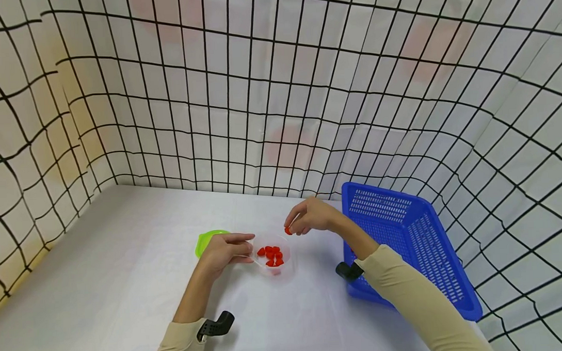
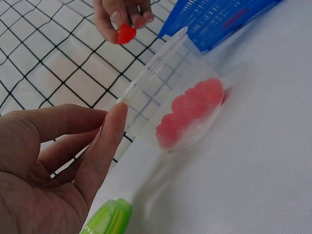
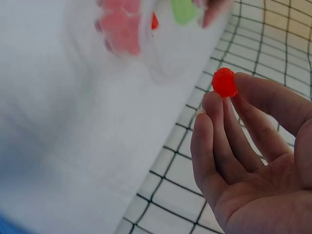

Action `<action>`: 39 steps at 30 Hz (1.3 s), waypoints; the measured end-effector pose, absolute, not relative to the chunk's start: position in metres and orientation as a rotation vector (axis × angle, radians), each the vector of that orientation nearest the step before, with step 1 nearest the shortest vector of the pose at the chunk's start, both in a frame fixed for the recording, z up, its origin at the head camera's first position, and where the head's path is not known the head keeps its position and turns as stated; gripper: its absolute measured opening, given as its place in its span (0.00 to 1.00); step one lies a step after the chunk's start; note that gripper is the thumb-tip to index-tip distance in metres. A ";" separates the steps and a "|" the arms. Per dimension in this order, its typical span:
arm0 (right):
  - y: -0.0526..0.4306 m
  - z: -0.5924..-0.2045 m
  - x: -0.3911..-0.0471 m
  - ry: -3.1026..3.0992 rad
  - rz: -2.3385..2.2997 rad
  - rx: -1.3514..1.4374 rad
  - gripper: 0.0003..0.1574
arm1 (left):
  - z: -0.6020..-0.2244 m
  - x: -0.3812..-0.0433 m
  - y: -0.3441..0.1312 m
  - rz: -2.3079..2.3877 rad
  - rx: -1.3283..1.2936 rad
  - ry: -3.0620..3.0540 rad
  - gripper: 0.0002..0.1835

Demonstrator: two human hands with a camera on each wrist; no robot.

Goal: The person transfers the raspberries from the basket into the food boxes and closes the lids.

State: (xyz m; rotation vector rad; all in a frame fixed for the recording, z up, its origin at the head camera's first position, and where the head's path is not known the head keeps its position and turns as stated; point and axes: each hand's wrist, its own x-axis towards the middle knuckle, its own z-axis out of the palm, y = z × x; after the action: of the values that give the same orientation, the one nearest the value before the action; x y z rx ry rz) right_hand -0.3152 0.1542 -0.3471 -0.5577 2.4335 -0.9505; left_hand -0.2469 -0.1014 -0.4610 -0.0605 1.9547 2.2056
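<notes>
A clear plastic container (image 1: pixel 290 270) stands on the white table with several small red berries (image 1: pixel 271 255) in it. My left hand (image 1: pixel 222 252) pinches its rim from the left, thumb against the outside in the left wrist view. Up and to the right of the container, my right hand (image 1: pixel 314 215) holds a single bumpy red berry (image 3: pixel 224 82) at its fingertips. That berry is above the level of the rim in the left wrist view. Partly hidden behind my left hand lies a bright green, round, lid-like piece (image 1: pixel 210 242).
A blue perforated plastic basket (image 1: pixel 443 242) stands on the right, under my right forearm, with a bit of red (image 2: pixel 236 18) showing through its side. Black wire mesh (image 1: pixel 269 98) over white sheeting rises at the back and both sides of the table (image 1: pixel 103 285).
</notes>
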 end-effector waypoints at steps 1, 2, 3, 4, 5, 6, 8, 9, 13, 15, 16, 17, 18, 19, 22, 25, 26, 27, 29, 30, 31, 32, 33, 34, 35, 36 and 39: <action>0.151 -0.350 -0.315 2.429 -0.943 -0.557 0.10 | -0.461 -0.247 -0.101 2.203 -0.063 1.957 0.19; 0.147 -0.353 -0.314 2.426 -0.938 -0.557 0.09 | -0.461 -0.247 -0.101 2.200 -0.064 1.962 0.19; 0.144 -0.356 -0.314 2.423 -0.932 -0.560 0.09 | -0.461 -0.247 -0.102 2.199 -0.066 1.965 0.19; 0.142 -0.358 -0.313 2.423 -0.926 -0.564 0.08 | -0.461 -0.247 -0.102 2.198 -0.068 1.966 0.19; 0.139 -0.360 -0.313 2.421 -0.922 -0.563 0.08 | -0.460 -0.247 -0.102 2.197 -0.070 1.968 0.19; 0.136 -0.362 -0.312 2.416 -0.923 -0.559 0.07 | -0.460 -0.247 -0.102 2.196 -0.070 1.970 0.19; 0.131 -0.367 -0.311 2.407 -0.931 -0.560 0.07 | -0.460 -0.247 -0.102 2.198 -0.068 1.971 0.19; 0.129 -0.369 -0.311 2.403 -0.937 -0.559 0.07 | -0.460 -0.247 -0.102 2.198 -0.071 1.970 0.19; 0.123 -0.377 -0.309 2.390 -0.955 -0.563 0.08 | -0.460 -0.247 -0.102 2.192 -0.063 1.976 0.19; 0.120 -0.380 -0.309 2.384 -0.961 -0.563 0.08 | -0.460 -0.247 -0.103 2.190 -0.061 1.978 0.19; 0.119 -0.382 -0.309 2.379 -0.965 -0.567 0.09 | -0.460 -0.248 -0.103 2.192 -0.058 1.978 0.18; 0.118 -0.383 -0.309 2.375 -0.967 -0.566 0.09 | -0.460 -0.248 -0.103 2.193 -0.058 1.976 0.18; 0.117 -0.384 -0.309 2.370 -0.971 -0.563 0.09 | -0.461 -0.248 -0.103 2.194 -0.058 1.976 0.18; 0.117 -0.385 -0.309 2.366 -0.978 -0.560 0.09 | -0.461 -0.248 -0.103 2.194 -0.058 1.976 0.18; 0.115 -0.387 -0.308 2.353 -0.993 -0.550 0.10 | -0.461 -0.248 -0.103 2.194 -0.058 1.975 0.18; 0.115 -0.388 -0.307 2.344 -1.002 -0.529 0.10 | -0.460 -0.248 -0.103 2.193 -0.060 1.973 0.18; 0.115 -0.389 -0.306 2.342 -1.005 -0.525 0.10 | -0.460 -0.248 -0.103 2.192 -0.054 1.977 0.19; 0.115 -0.390 -0.306 2.341 -1.008 -0.524 0.10 | -0.460 -0.248 -0.104 2.193 -0.057 1.974 0.19; 0.115 -0.391 -0.305 2.336 -1.015 -0.522 0.10 | -0.460 -0.248 -0.104 2.194 -0.051 1.975 0.19; 0.115 -0.392 -0.305 2.335 -1.016 -0.527 0.10 | -0.460 -0.248 -0.103 2.197 -0.050 1.973 0.19; 0.115 -0.393 -0.305 2.333 -1.016 -0.534 0.10 | -0.460 -0.247 -0.103 2.203 -0.049 1.966 0.19; 0.116 -0.394 -0.305 2.334 -1.014 -0.543 0.11 | -0.460 -0.247 -0.103 2.204 -0.038 1.968 0.20; 0.116 -0.395 -0.305 2.334 -1.010 -0.549 0.11 | -0.460 -0.247 -0.103 2.208 -0.042 1.959 0.20; 0.116 -0.396 -0.305 2.336 -1.008 -0.557 0.11 | -0.460 -0.247 -0.103 2.209 -0.038 1.958 0.20; 0.117 -0.396 -0.305 2.340 -1.003 -0.566 0.10 | -0.460 -0.247 -0.102 2.212 -0.041 1.954 0.20; 0.117 -0.397 -0.305 2.344 -0.998 -0.573 0.10 | -0.460 -0.247 -0.102 2.212 -0.040 1.954 0.20; 0.118 -0.399 -0.305 2.350 -0.991 -0.587 0.10 | -0.460 -0.247 -0.102 2.212 -0.044 1.957 0.19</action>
State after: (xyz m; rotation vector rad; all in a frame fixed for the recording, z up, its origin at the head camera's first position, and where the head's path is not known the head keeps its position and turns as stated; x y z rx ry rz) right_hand -0.3054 0.1177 -0.3991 -0.5873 2.3503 -0.9914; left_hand -0.2469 -0.1024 -0.4601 -0.0443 1.9566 2.2123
